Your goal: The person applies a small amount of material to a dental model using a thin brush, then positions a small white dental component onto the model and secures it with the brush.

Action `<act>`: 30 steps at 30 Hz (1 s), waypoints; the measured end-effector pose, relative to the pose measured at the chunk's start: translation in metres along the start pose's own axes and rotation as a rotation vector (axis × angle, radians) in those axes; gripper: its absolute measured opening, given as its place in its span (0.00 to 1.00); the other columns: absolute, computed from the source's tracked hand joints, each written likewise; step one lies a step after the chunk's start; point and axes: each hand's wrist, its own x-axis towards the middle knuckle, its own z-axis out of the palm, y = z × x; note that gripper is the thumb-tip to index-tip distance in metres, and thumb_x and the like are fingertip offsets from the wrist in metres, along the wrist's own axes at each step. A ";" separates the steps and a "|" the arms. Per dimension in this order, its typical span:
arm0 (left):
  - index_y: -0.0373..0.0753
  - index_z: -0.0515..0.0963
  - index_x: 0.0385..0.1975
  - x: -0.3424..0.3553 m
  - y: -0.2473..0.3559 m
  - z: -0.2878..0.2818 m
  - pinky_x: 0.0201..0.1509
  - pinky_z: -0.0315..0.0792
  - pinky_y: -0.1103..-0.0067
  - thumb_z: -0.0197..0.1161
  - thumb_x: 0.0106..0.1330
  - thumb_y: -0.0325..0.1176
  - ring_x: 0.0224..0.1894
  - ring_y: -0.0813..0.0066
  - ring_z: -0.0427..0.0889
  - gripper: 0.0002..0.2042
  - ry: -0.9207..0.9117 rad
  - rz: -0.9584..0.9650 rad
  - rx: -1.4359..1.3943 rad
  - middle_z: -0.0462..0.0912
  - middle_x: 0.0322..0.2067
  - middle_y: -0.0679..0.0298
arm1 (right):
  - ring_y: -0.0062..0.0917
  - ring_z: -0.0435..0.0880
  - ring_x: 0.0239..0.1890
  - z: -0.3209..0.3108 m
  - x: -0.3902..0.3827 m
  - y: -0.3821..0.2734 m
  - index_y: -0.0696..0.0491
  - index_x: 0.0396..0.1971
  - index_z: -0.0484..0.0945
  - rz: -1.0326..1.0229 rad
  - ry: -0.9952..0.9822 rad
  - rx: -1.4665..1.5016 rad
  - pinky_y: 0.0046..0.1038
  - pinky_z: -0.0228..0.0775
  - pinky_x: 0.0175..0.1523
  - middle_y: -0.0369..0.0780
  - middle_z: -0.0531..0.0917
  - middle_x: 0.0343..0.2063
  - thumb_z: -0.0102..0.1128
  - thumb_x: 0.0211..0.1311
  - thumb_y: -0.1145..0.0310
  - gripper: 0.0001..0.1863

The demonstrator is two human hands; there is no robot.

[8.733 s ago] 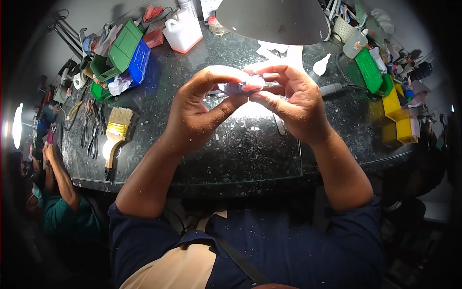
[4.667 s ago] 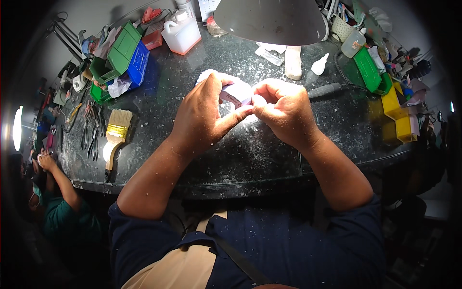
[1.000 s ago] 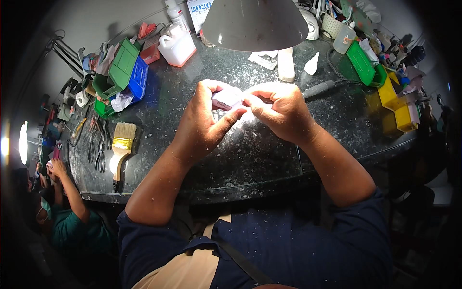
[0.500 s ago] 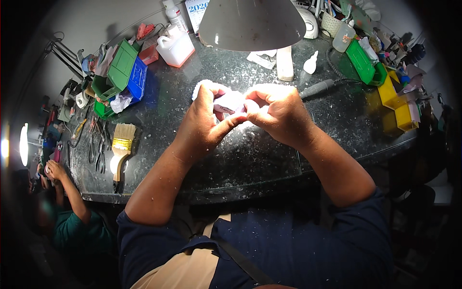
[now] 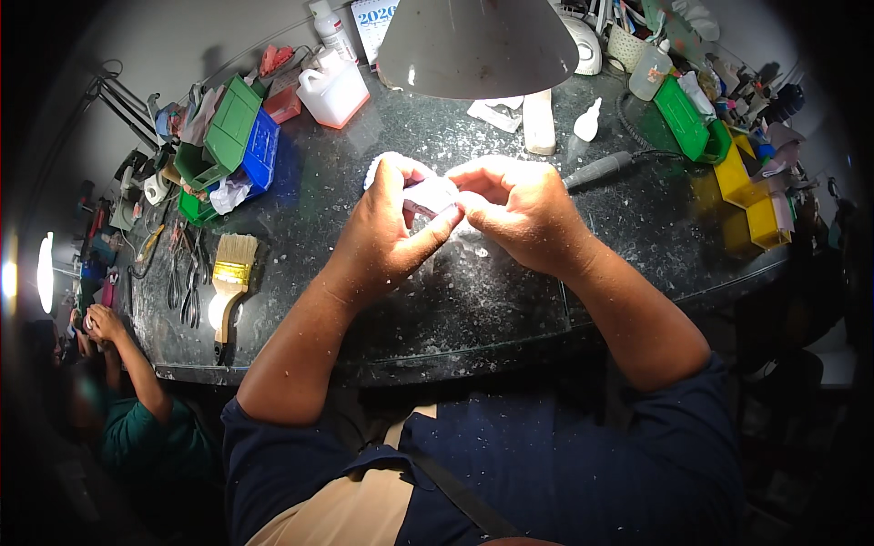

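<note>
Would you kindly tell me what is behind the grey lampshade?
Parts of a calendar and a white device show past its edges; whatever the lampshade fully covers cannot be seen.

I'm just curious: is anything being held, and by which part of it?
Yes, a pale piece: the left hand holds it, thumb at its near side. The right hand is at its right end, exact grip hidden.

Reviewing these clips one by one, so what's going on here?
A person's left hand holds a small whitish piece near a lamp; the right hand is at its right edge, its exact hold unclear. On the dark bench, a brush lies to the left and a corded tool to the right, neither in hand.
</note>
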 end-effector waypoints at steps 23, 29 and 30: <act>0.36 0.70 0.58 -0.009 -0.005 0.008 0.53 0.81 0.59 0.82 0.65 0.37 0.48 0.42 0.87 0.29 -0.028 0.259 0.420 0.84 0.48 0.45 | 0.29 0.95 0.32 -0.005 0.000 -0.015 0.60 0.40 0.90 -0.018 -0.029 -0.223 0.30 0.86 0.40 0.46 0.93 0.30 0.77 0.66 0.68 0.11; 0.35 0.69 0.58 -0.006 0.000 0.007 0.51 0.82 0.66 0.82 0.68 0.40 0.45 0.58 0.88 0.30 0.028 0.111 0.144 0.83 0.47 0.50 | 0.20 0.90 0.34 -0.008 0.004 0.004 0.58 0.48 0.90 0.044 -0.037 0.096 0.26 0.84 0.44 0.41 0.93 0.33 0.74 0.72 0.65 0.13; 0.35 0.69 0.58 -0.006 -0.003 0.005 0.51 0.82 0.66 0.82 0.68 0.40 0.45 0.58 0.88 0.30 0.031 0.110 0.146 0.83 0.47 0.50 | 0.18 0.89 0.36 -0.006 0.006 0.003 0.58 0.50 0.90 0.080 -0.061 0.242 0.26 0.83 0.45 0.39 0.93 0.35 0.74 0.74 0.64 0.14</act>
